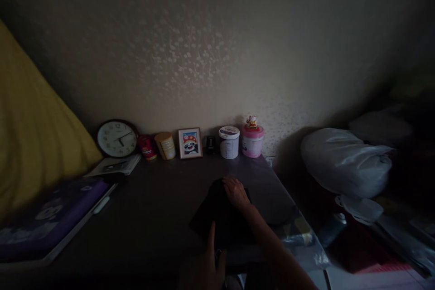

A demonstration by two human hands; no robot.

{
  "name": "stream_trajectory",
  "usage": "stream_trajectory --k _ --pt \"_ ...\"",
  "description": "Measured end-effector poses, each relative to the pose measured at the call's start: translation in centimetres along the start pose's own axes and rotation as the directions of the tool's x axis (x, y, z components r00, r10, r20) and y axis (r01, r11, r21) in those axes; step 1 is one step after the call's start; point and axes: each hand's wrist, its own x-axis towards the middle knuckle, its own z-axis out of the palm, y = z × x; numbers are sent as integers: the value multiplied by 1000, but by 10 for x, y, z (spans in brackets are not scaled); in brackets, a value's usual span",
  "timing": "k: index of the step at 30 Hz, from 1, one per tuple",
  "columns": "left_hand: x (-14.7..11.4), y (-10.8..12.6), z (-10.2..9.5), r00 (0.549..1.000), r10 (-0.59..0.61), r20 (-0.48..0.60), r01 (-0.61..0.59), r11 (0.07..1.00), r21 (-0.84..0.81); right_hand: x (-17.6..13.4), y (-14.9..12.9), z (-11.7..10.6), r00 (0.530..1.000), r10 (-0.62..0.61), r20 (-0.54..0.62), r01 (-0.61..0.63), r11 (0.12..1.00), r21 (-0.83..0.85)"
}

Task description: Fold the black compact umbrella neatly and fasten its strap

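A dark, soft-looking black item (212,208), perhaps folded cloth or a bag, lies on the dark table (163,190); poor light hides its exact kind. My right hand (237,194) rests palm down on its upper right part, fingers laid over the top. Closer to me, at the item's near edge, is my left hand (211,265), with its index finger stretched out and the thumb apart. A small shiny ring-shaped detail (218,252) shows between them. Shadow covers the rest of that hand.
Along the wall stand a round clock (117,139), a red cup (147,147), a yellow container (165,146), a framed panda picture (190,144), a white tub (229,142) and a pink tub (252,142). A purple case (50,217) lies left. White bag (346,161) right.
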Motion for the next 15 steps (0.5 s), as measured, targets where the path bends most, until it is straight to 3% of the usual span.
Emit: stream_trajectory --k 4,6,8,10,15 --pt "2 -4 3 999 24 -22 -24 1000 2 -2 -1 -8 987 154 -55 -158 985 -66" --pt "3 -4 4 1000 17 -13 -16 1000 11 -10 -7 -11 991 89 -96 -92 995 -26" --pt "3 -3 4 1000 26 -12 -26 1000 6 -18 -11 -12 996 -39 -74 42 998 38" --pt "2 -2 3 999 32 -11 -32 999 -18 -23 -11 -11 995 -90 -43 94 992 82" --pt "-1 -2 1 999 42 -11 -42 999 -29 -23 14 -11 978 188 -91 -170 970 176"
